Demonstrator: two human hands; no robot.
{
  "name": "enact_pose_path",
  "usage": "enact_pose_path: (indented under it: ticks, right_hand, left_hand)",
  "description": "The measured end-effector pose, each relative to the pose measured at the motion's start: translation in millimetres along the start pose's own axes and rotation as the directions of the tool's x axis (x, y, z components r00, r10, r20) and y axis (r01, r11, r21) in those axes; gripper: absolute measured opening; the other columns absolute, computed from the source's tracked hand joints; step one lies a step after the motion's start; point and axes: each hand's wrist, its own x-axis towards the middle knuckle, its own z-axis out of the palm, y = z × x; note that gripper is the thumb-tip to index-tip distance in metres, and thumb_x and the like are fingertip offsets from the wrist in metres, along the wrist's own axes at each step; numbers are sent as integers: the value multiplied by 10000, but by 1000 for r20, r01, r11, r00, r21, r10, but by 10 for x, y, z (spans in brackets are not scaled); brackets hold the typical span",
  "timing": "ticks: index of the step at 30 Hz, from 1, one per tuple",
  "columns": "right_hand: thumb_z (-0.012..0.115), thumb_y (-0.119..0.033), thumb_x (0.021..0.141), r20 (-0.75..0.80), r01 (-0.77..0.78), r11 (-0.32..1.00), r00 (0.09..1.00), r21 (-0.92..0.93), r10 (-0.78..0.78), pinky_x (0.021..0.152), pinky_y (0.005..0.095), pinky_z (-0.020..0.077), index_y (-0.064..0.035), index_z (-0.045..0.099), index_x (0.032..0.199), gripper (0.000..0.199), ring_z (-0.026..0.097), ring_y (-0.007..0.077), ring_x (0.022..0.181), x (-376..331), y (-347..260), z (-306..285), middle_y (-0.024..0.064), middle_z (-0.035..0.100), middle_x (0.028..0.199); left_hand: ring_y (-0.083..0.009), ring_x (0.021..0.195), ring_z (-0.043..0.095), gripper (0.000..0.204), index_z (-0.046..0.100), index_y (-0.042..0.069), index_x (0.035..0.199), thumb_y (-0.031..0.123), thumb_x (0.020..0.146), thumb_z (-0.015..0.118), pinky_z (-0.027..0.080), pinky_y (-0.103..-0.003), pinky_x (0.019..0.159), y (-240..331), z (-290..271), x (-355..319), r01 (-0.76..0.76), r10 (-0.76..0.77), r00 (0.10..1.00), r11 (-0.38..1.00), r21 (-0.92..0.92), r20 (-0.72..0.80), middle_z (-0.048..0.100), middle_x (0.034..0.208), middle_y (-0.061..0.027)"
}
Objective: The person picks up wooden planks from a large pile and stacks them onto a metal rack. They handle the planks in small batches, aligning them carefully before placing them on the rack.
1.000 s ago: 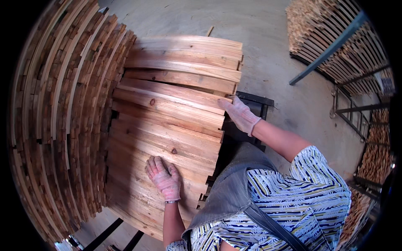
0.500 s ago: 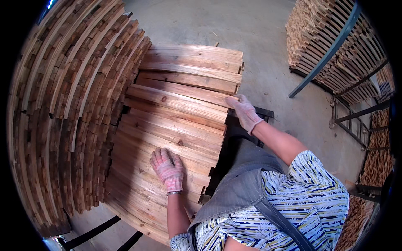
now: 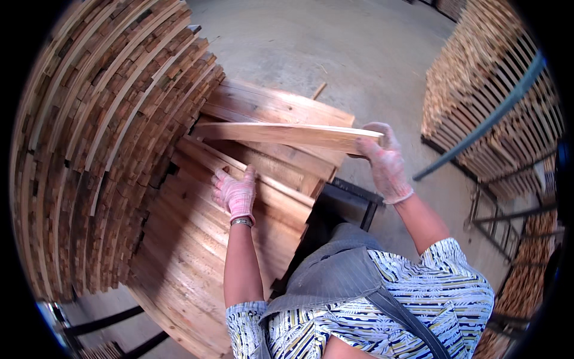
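Note:
A long, pale wooden plank [image 3: 287, 135] is lifted and tilted on its edge, its right end gripped in my right hand [image 3: 390, 166]. The plank's far end reaches left, toward the tall stack. My left hand [image 3: 235, 192], fingers spread and thumb apart, rests on the layer of planks [image 3: 203, 224] just nearer to me than the lifted one. Both hands wear whitish-pink knitted gloves. Beneath the raised plank a darker gap shows between the boards.
On the left rises a tall stack of wooden strips [image 3: 113, 137]. A black metal frame [image 3: 359, 194] sits by the planks' right end. Another wood stack [image 3: 478, 90] stands far right, behind a blue-grey bar [image 3: 490, 122]. A small wood piece [image 3: 320, 91] lies beyond the planks.
My right hand has raised the plank's end off the layer and turned it on edge. My left hand has slid farther away from me across the boards. The view has shifted slightly.

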Motion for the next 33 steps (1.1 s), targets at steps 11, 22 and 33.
enact_pose_path:
  ticks: [11, 22, 33]
  right_hand:
    - [765, -212, 894, 175, 221, 958, 966, -183, -189, 919, 308, 505, -49, 528, 1270, 474, 580, 145, 1040, 1466, 561, -617, 75, 602, 1156]
    - [731, -400, 864, 449, 240, 607, 866, -758, 218, 1062, 401, 439, -27, 509, 1387, 680, 539, 332, 1263, 2082, 623, -957, 213, 536, 1357]
    - [707, -444, 849, 568, 487, 293, 690, -823, 449, 1051, 442, 458, -116, 434, 1455, 742, 519, 372, 1280, 2246, 313, -548, 205, 507, 1365]
  left_hand:
    - [-391, 1404, 387, 905, 313, 92, 1541, 396, 811, 753, 289, -455, 1177, 204, 251, 62, 157, -164, 976, 986, -61, -143, 423, 1530, -182]
    - [-283, 1289, 543, 654, 421, -8, 1453, 191, 896, 699, 409, -354, 1097, 183, 48, 276, 44, -159, 975, 828, -560, -158, 550, 1410, -185]
    - [-459, 1346, 429, 815, 345, 47, 1491, 309, 806, 702, 383, -492, 1130, 1169, 502, 368, 211, -211, 978, 978, 2, -2, 397, 1505, -282]
